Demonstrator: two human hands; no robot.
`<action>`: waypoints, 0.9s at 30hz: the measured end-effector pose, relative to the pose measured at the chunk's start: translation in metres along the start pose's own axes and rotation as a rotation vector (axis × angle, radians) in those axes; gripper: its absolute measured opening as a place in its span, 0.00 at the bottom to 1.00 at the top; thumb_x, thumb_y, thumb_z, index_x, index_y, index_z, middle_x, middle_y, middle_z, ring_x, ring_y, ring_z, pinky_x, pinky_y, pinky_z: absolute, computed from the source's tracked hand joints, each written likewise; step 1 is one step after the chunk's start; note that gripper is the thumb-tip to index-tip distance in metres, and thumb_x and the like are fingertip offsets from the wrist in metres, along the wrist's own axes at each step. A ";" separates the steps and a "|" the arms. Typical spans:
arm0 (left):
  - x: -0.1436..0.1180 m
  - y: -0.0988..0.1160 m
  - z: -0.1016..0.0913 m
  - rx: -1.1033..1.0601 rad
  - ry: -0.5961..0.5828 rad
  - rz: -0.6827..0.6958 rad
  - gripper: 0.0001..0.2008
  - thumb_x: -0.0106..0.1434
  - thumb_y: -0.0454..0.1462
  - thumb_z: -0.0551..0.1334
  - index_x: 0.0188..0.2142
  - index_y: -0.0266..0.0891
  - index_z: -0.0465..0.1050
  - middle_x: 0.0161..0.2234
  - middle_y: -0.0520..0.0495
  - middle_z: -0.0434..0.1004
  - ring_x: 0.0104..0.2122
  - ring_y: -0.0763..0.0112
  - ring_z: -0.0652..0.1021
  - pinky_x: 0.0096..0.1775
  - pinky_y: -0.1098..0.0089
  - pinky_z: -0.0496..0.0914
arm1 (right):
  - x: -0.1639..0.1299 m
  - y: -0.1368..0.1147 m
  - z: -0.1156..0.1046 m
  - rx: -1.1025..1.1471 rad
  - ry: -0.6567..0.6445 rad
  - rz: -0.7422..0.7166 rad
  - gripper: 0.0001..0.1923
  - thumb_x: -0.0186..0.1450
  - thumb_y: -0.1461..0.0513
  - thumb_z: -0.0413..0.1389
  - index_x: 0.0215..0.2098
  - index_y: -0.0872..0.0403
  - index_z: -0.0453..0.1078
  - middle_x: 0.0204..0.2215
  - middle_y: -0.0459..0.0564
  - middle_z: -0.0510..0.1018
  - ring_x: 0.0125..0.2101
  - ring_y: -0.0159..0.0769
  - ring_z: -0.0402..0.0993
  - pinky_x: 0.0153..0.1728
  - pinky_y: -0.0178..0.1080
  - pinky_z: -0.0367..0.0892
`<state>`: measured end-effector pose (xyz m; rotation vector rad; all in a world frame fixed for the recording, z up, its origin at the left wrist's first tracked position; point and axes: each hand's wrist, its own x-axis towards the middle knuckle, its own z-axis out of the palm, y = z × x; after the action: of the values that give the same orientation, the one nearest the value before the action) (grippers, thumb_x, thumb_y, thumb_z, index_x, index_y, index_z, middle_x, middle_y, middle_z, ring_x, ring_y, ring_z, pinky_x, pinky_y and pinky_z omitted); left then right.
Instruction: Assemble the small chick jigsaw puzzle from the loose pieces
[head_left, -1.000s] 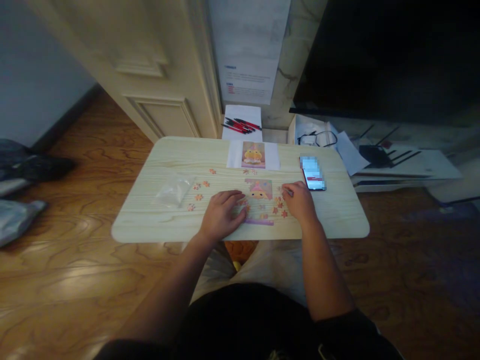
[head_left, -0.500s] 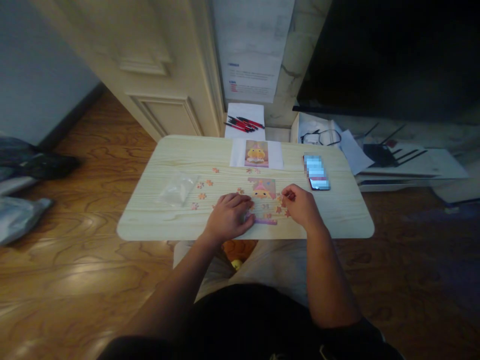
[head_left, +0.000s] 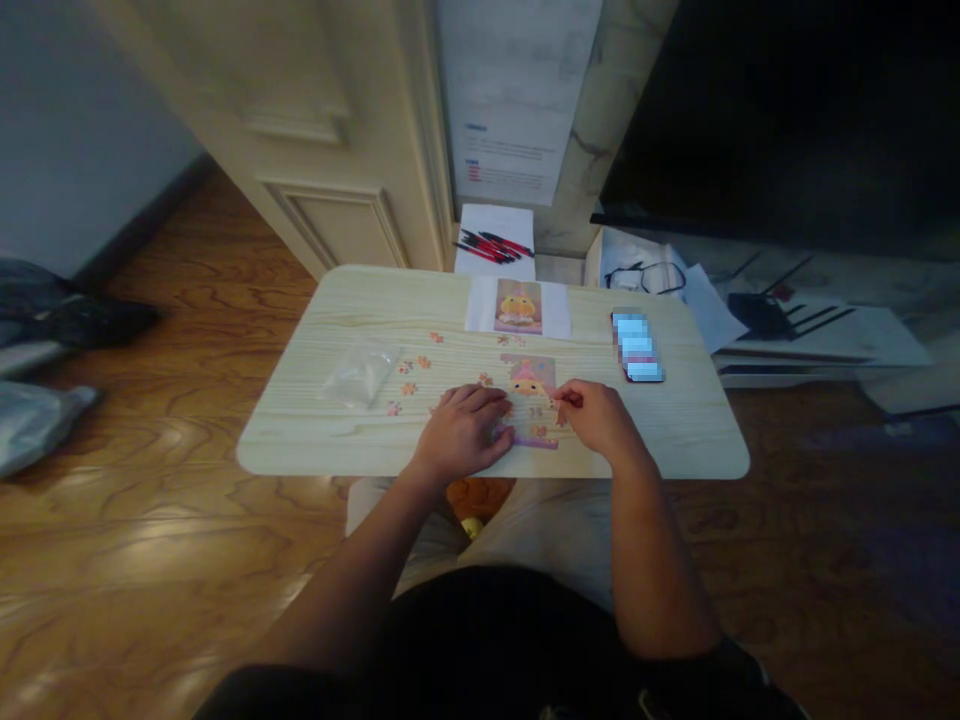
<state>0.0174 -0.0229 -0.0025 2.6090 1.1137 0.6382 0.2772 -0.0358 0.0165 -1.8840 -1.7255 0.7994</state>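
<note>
A partly built jigsaw puzzle [head_left: 531, 392] with a yellow cartoon figure lies near the front edge of a pale wooden table [head_left: 675, 430]. My left hand [head_left: 465, 432] rests flat on the puzzle's left side, fingers pressing on it. Curled at the puzzle's right edge, my right hand [head_left: 596, 415] pinches a small orange puzzle piece [head_left: 568, 399] between thumb and fingers. Loose orange pieces [head_left: 409, 377] are scattered to the left of the puzzle. A reference picture [head_left: 517, 306] of the same figure lies at the table's far edge.
A clear plastic bag [head_left: 358, 373] lies on the table's left part and a phone [head_left: 637, 345] on its right. Behind the table are red and black pens [head_left: 493, 245] on paper, glasses [head_left: 645, 275] and papers. Bags lie on the wooden floor at left [head_left: 37, 420].
My right hand has moved left from the loose pieces near the phone to the puzzle's right edge, now pinching a piece. The left hand stays on the puzzle. The view shifted slightly.
</note>
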 end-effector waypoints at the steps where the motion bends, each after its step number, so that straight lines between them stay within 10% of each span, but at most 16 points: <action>1: 0.000 0.000 0.000 -0.001 0.001 0.001 0.18 0.68 0.44 0.62 0.54 0.41 0.78 0.55 0.42 0.79 0.55 0.52 0.76 0.57 0.50 0.70 | 0.000 0.000 0.001 -0.010 0.000 0.001 0.11 0.66 0.68 0.60 0.42 0.50 0.81 0.34 0.48 0.86 0.33 0.36 0.82 0.35 0.35 0.71; 27: -0.001 0.000 0.000 -0.030 0.001 0.002 0.17 0.67 0.44 0.63 0.53 0.44 0.79 0.56 0.43 0.79 0.56 0.52 0.75 0.58 0.50 0.69 | -0.004 -0.001 -0.007 -0.088 0.020 -0.031 0.08 0.67 0.67 0.59 0.38 0.50 0.79 0.33 0.48 0.85 0.33 0.37 0.79 0.35 0.36 0.69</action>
<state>0.0171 -0.0236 -0.0021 2.5851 1.0930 0.6512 0.2809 -0.0392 0.0230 -1.9111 -1.8003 0.7010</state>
